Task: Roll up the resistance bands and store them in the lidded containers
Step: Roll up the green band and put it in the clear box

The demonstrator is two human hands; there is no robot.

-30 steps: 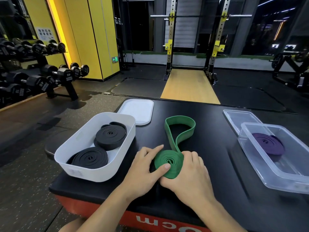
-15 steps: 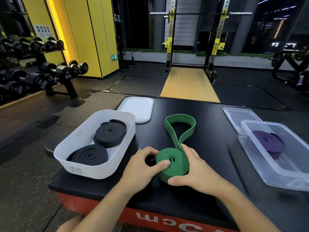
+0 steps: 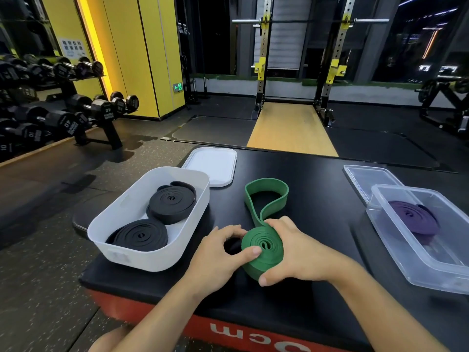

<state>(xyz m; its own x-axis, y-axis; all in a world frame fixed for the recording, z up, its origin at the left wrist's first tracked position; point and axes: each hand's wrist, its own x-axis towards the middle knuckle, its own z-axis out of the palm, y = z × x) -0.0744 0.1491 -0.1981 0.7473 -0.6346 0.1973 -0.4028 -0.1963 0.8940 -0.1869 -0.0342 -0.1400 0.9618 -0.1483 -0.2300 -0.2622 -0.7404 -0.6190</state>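
Now: the green flat rubber resistance band [image 3: 262, 246] is partly rolled and sits near the front middle of the black padded surface [image 3: 317, 199]. The coil stands tilted on its edge, with the spiral face turned up and toward the camera. The unrolled length runs from the coil straight away from the person and ends in an open loop standing on edge, so the band's long axis lies near-to-far.

The left hand [image 3: 218, 252] grips the coil from the left, its fingers [image 3: 236, 231] curled over the far rim and its thumb pressed on the spiral face. The right hand [image 3: 297, 250] wraps the coil's right side, with its thumb under the lower rim.

Left of the band is a white plastic bin [image 3: 121, 247] holding two rolled black bands [image 3: 140, 235]. A white lid [image 3: 210, 163] lies flat behind the bin. At the right is a clear plastic container [image 3: 431, 265] with one rolled purple band [image 3: 413, 219] inside, and a clear lid [image 3: 365, 179] lies behind it.

The room is a gym with a dumbbell rack [image 3: 63, 118] at the left, yellow wall panels [image 3: 132, 52], and a squat rack [image 3: 261, 64] over a wooden platform [image 3: 291, 128]. The floor is dark rubber.
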